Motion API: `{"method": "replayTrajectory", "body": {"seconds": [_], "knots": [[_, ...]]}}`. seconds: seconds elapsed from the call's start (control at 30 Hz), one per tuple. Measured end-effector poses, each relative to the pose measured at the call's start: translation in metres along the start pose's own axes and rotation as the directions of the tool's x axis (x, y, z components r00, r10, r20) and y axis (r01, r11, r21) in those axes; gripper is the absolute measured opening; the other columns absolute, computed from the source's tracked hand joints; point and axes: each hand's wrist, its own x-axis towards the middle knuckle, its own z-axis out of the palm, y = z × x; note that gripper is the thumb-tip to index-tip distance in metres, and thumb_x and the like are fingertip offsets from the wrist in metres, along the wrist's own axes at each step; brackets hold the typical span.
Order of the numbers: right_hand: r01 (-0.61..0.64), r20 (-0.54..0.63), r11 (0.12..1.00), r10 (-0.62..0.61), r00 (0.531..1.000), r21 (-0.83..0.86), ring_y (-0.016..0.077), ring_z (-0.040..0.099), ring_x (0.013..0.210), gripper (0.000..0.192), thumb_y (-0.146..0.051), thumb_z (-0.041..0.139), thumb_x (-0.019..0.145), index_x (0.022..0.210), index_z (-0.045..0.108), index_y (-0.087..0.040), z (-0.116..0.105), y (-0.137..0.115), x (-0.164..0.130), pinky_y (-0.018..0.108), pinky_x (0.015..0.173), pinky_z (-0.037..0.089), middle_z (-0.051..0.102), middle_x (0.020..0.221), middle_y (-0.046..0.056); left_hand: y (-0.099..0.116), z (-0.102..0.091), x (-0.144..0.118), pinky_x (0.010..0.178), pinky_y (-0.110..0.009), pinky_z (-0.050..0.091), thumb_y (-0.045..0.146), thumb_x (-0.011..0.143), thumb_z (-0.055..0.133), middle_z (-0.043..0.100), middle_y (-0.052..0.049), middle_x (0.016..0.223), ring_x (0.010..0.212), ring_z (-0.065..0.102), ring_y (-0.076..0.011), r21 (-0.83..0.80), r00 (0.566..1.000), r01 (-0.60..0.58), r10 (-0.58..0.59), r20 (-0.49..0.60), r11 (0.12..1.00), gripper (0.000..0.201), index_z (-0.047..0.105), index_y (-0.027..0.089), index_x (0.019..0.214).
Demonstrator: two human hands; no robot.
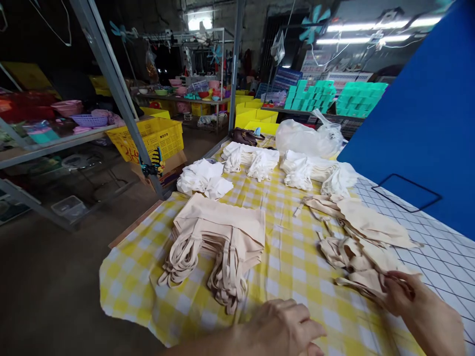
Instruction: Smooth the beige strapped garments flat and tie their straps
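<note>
My right hand [419,301] pinches the edge of a crumpled beige strappy top [367,262] at the right of the table. Another loose beige top [371,217] lies just beyond it. Low in the middle, my left hand [282,324] hovers over or rests on the checked cloth, back upward, fingers loosely bent and apart, with nothing seen in it; its fingertips are partly cut off by the lower edge. Ahead of that hand sits a neat stack of beige strappy tops [226,222], their straps gathered in two bunches toward me.
A yellow checked tablecloth [274,252] covers the table. Farther back lie a white crumpled pile [204,178], white folded stacks [252,158] and a plastic bag [308,138]. A metal post [118,94] rises at left; a blue panel [419,133] and white grid surface [445,252] border the right.
</note>
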Motion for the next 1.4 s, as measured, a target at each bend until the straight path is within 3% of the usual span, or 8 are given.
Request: {"method": "replayTrajectory", "body": {"seconds": [0.23, 0.37, 0.53, 0.67, 0.9, 1.1, 1.3, 1.4], "knots": [[0.163, -0.064, 0.948, -0.187, 0.98, -0.272, 0.0221, 0.057, 0.048, 0.024, -0.046, 0.046, 0.08, 0.075, 0.06, -0.027, -0.023, -0.046, -0.013, 0.032, 0.038, 0.035, 0.066, 0.065, 0.006, 0.006, 0.016, 0.01, 0.077, -0.029, 0.047, 0.033, 0.079, 0.057, 0.063, -0.007, 0.102, 0.085, 0.06, -0.0183, -0.501, 0.923, 0.366, -0.373, 0.091, 0.784, 0.043, 0.054, 0.022, 0.12], [0.604, 0.085, 0.794, -0.598, 0.797, -0.075, 0.0179, 0.06, 0.064, 0.013, -0.023, 0.044, 0.086, 0.085, 0.057, -0.023, -0.016, -0.08, -0.057, 0.027, 0.054, 0.044, 0.065, 0.071, 0.004, 0.0, 0.033, 0.018, 0.065, -0.025, 0.046, 0.047, 0.077, 0.055, 0.06, -0.007, 0.092, 0.072, 0.058, -0.0136, -0.826, 0.794, 0.46, -0.568, 0.217, 0.327, 0.054, 0.053, 0.014, 0.118], [0.68, 0.429, 0.711, -0.678, 0.597, 0.177, 0.0144, 0.054, 0.064, 0.023, -0.014, 0.036, 0.091, 0.084, 0.056, -0.022, 0.019, -0.108, -0.133, 0.027, 0.06, 0.04, 0.061, 0.067, 0.001, 0.003, 0.042, 0.025, 0.055, -0.02, 0.041, 0.058, 0.063, 0.064, 0.061, -0.005, 0.084, 0.067, 0.056, -0.012, -0.923, 0.74, 0.371, -0.566, 0.363, -0.107, 0.065, 0.052, 0.013, 0.107], [0.552, 0.513, 0.806, -0.573, 0.639, 0.213, 0.0156, 0.053, 0.069, 0.017, -0.018, 0.04, 0.089, 0.083, 0.055, -0.02, 0.022, -0.101, -0.156, 0.027, 0.063, 0.04, 0.06, 0.071, 0.003, -0.002, 0.048, 0.025, 0.049, -0.019, 0.041, 0.038, 0.052, 0.074, 0.062, -0.004, 0.081, 0.064, 0.056, -0.0128, -0.936, 0.718, 0.348, -0.628, 0.3, -0.049, 0.058, 0.05, 0.014, 0.099], [0.155, 0.107, 0.97, -0.136, 0.985, -0.187, 0.0221, 0.056, 0.089, 0.026, -0.025, 0.042, 0.087, 0.109, 0.055, -0.02, 0.002, -0.039, -0.103, 0.035, 0.073, 0.047, 0.056, 0.099, 0.009, -0.017, 0.05, 0.021, 0.035, -0.018, 0.034, 0.044, 0.061, 0.063, 0.053, 0.003, 0.059, 0.039, 0.045, -0.0079, -0.904, 0.739, 0.374, -0.656, 0.154, 0.209, 0.04, 0.052, 0.014, 0.087], [0.099, 0.138, 0.983, -0.078, 0.987, -0.156, 0.0257, 0.05, 0.104, 0.04, -0.028, 0.048, 0.078, 0.116, 0.054, -0.02, 0.009, -0.018, -0.064, 0.041, 0.084, 0.044, 0.056, 0.111, 0.01, -0.014, 0.041, 0.021, 0.036, -0.019, 0.032, 0.053, 0.068, 0.055, 0.048, 0.004, 0.055, 0.039, 0.043, -0.0081, -0.859, 0.767, 0.382, -0.636, 0.089, 0.341, 0.037, 0.05, 0.016, 0.071], [-0.029, 0.159, 0.955, -0.019, 0.987, 0.295, 0.0199, 0.055, 0.081, 0.013, -0.031, 0.053, 0.073, 0.075, 0.06, -0.021, -0.006, -0.026, -0.058, 0.031, 0.069, 0.045, 0.058, 0.084, 0.005, -0.013, 0.017, 0.018, 0.068, -0.022, 0.043, 0.042, 0.077, 0.052, 0.054, -0.003, 0.08, 0.076, 0.053, -0.0138, -0.791, 0.818, 0.162, -0.528, -0.226, 0.589, 0.028, 0.049, 0.016, 0.067], [-0.14, 0.113, 0.911, 0.104, 0.988, 0.388, 0.0196, 0.055, 0.081, 0.014, -0.031, 0.057, 0.067, 0.06, 0.053, -0.02, -0.025, -0.008, -0.069, 0.03, 0.071, 0.045, 0.056, 0.079, 0.003, -0.015, 0.004, 0.009, 0.074, -0.023, 0.041, 0.042, 0.082, 0.049, 0.056, -0.004, 0.089, 0.083, 0.052, -0.015, -0.821, 0.89, 0.124, -0.429, -0.157, 0.558, 0.029, 0.048, 0.016, 0.071]]}}
